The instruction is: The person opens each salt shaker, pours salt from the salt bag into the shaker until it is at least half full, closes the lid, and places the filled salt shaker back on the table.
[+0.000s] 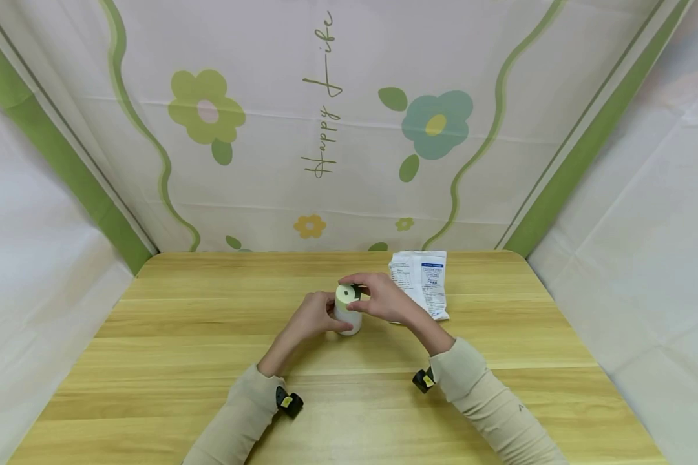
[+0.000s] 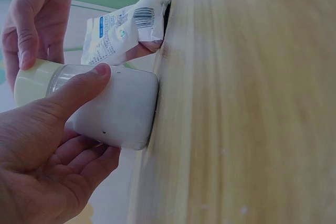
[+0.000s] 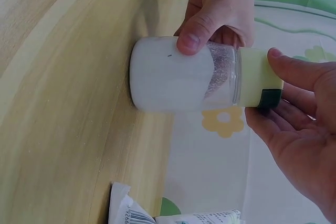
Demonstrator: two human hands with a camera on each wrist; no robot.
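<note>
A clear shaker jar point(image 3: 168, 74), mostly filled with white powder, stands upright on the wooden table. Its pale yellow-green lid point(image 3: 251, 77) has a dark green tab at the edge and sits on the jar's mouth. My left hand point(image 1: 314, 315) grips the jar's body, thumb on the near side and fingers behind. From the right, my right hand point(image 1: 380, 297) pinches the lid between thumb and fingers. In the left wrist view, the thumb of the left hand point(image 2: 63, 129) lies across the jar's side.
A white printed packet point(image 1: 433, 284) with a barcode lies at the back right, just behind my right hand. The wooden table point(image 1: 209, 336) ends at a flowered cloth wall point(image 1: 256, 181). White grains are scattered on the tabletop.
</note>
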